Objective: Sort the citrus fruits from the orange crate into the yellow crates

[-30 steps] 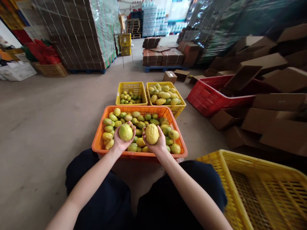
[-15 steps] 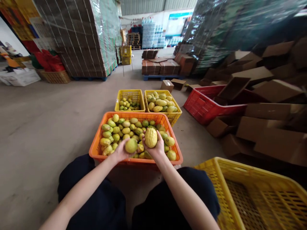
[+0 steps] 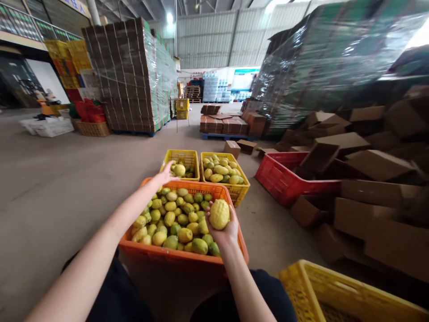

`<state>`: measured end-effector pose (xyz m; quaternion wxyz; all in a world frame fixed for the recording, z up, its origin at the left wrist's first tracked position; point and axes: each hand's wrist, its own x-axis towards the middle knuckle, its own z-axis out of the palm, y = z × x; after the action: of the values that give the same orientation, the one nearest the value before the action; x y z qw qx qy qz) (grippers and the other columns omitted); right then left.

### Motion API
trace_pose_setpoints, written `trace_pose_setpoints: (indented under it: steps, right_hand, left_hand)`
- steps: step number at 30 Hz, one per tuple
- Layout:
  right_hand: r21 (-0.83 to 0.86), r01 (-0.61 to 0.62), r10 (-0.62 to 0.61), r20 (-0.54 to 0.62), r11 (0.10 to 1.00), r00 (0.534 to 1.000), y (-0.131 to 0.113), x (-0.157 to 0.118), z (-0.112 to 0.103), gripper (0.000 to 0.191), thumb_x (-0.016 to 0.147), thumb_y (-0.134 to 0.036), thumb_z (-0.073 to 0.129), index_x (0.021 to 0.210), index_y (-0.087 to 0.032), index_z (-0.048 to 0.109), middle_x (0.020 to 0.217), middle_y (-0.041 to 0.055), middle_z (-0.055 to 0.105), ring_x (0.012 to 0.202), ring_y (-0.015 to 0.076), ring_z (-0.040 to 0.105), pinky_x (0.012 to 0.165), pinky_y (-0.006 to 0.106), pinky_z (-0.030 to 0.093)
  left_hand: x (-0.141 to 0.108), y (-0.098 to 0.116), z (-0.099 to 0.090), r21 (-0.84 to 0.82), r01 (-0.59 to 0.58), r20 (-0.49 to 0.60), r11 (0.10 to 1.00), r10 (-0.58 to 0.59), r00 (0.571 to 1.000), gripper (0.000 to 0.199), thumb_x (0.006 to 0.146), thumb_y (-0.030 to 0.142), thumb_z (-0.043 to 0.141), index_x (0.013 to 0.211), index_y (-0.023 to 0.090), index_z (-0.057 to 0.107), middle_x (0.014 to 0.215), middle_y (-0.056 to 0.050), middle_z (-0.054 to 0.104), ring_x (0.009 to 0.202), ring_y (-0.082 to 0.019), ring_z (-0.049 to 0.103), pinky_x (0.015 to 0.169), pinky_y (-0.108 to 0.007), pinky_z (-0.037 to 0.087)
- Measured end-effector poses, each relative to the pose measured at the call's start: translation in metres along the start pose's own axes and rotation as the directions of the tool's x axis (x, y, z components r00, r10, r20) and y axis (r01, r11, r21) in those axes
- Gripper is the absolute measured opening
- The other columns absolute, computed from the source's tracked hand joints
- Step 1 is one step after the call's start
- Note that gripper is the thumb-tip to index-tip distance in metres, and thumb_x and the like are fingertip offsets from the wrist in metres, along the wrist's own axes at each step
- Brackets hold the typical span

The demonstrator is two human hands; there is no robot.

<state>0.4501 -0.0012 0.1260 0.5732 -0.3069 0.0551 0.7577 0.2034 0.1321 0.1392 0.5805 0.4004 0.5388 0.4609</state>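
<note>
Warehouse concrete floor (image 3: pixel 60 188) carries an orange crate (image 3: pixel 187 259) heaped with yellow and green fruit, the landmark for all else. Above its near right corner the right hand (image 3: pixel 224 229) cups a wrinkled yellow fruit (image 3: pixel 219 214) from below, fingers curled around it. Beyond the crate's far edge the left hand (image 3: pixel 166 172) stretches over the left yellow crate (image 3: pixel 181 157), fingers spread, with a round fruit (image 3: pixel 179 170) just off its fingertips, apparently apart from them.
</note>
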Motion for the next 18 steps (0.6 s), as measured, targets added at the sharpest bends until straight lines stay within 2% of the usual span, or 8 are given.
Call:
trace_pose_setpoints:
  steps: [2,4,6,8,10,12,15,18]
  right_hand:
    - [-0.007,-0.009,0.009,-0.020,1.000,1.000,-0.001,0.000,-0.005,0.032,0.100,-0.042,0.043,0.102,-0.020,0.067,0.074,0.0046,0.074,0.061,0.0190,0.069,0.051,0.027,0.058]
    - [-0.018,-0.021,0.021,-0.028,1.000,0.999,0.000,-0.001,-0.011,0.030,0.100,-0.040,0.044,0.102,-0.020,0.066,0.072,0.0047,0.074,0.061,0.0192,0.069,0.052,0.027,0.058]
    - [-0.035,-0.033,0.032,-0.036,0.999,0.999,0.004,-0.003,-0.017,0.029,0.099,-0.039,0.045,0.100,-0.019,0.066,0.071,0.0050,0.073,0.059,0.0193,0.069,0.052,0.028,0.057]
    - [-0.061,-0.043,0.040,-0.050,0.997,0.998,0.009,-0.007,-0.025,0.027,0.098,-0.040,0.048,0.098,-0.018,0.065,0.069,0.0050,0.073,0.058,0.0194,0.068,0.052,0.029,0.056]
    - [-0.111,-0.062,0.054,-0.073,0.992,0.996,0.013,-0.012,-0.035,0.026,0.096,-0.040,0.052,0.098,-0.018,0.064,0.070,0.0053,0.073,0.059,0.0199,0.068,0.054,0.030,0.057]
    - [-0.194,-0.098,0.083,-0.082,0.976,0.993,0.015,-0.015,-0.047,0.025,0.093,-0.039,0.055,0.099,-0.016,0.064,0.075,0.0075,0.074,0.062,0.0213,0.070,0.058,0.032,0.058]
    - [-0.350,-0.187,0.173,-0.070,0.918,0.982,0.010,-0.013,-0.070,0.023,0.085,-0.031,0.058,0.101,-0.015,0.063,0.082,0.0097,0.075,0.067,0.0226,0.072,0.058,0.031,0.058]
    - [-0.510,-0.253,0.228,-0.112,0.822,0.967,-0.005,0.004,-0.097,0.026,0.075,-0.022,0.064,0.100,-0.018,0.062,0.076,0.0064,0.072,0.064,0.0226,0.071,0.049,0.027,0.052]
  left_hand:
    - [0.009,0.023,-0.002,0.084,-0.035,-0.085,0.996,0.042,0.995,0.066,0.088,0.059,0.056,0.140,0.020,0.046,0.160,-0.021,0.038,0.142,-0.032,0.050,0.103,-0.039,0.054]
    - [0.001,0.022,-0.004,0.196,-0.034,-0.101,0.980,0.055,0.993,0.057,0.087,0.057,0.056,0.134,0.024,0.052,0.159,-0.016,0.043,0.141,-0.030,0.051,0.104,-0.036,0.052]
    - [-0.019,-0.003,-0.009,0.323,0.005,-0.052,0.947,0.012,0.999,0.044,0.081,0.053,0.065,0.114,0.024,0.064,0.142,-0.012,0.062,0.127,-0.031,0.062,0.099,-0.037,0.054]
    - [-0.043,-0.040,-0.019,0.452,0.071,0.004,0.889,-0.082,0.997,0.033,0.072,0.047,0.072,0.092,0.021,0.069,0.111,-0.010,0.075,0.107,-0.033,0.072,0.090,-0.040,0.056]
    - [-0.065,-0.078,-0.031,0.554,0.110,0.043,0.825,-0.161,0.986,0.023,0.066,0.040,0.073,0.072,0.019,0.067,0.081,-0.008,0.074,0.086,-0.032,0.074,0.082,-0.044,0.056]
    - [-0.081,-0.108,-0.044,0.623,0.109,0.082,0.775,-0.203,0.976,0.017,0.059,0.033,0.073,0.060,0.019,0.063,0.061,-0.004,0.066,0.076,-0.032,0.072,0.079,-0.046,0.055]
    - [-0.094,-0.132,-0.060,0.701,0.006,0.120,0.714,-0.125,0.985,0.010,0.055,0.026,0.070,0.059,0.022,0.062,0.060,-0.002,0.065,0.080,-0.032,0.070,0.086,-0.049,0.052]
    - [-0.097,-0.136,-0.071,0.786,-0.153,0.196,0.599,-0.006,0.981,0.008,0.064,0.030,0.063,0.069,0.024,0.066,0.079,-0.007,0.074,0.085,-0.032,0.071,0.086,-0.046,0.052]
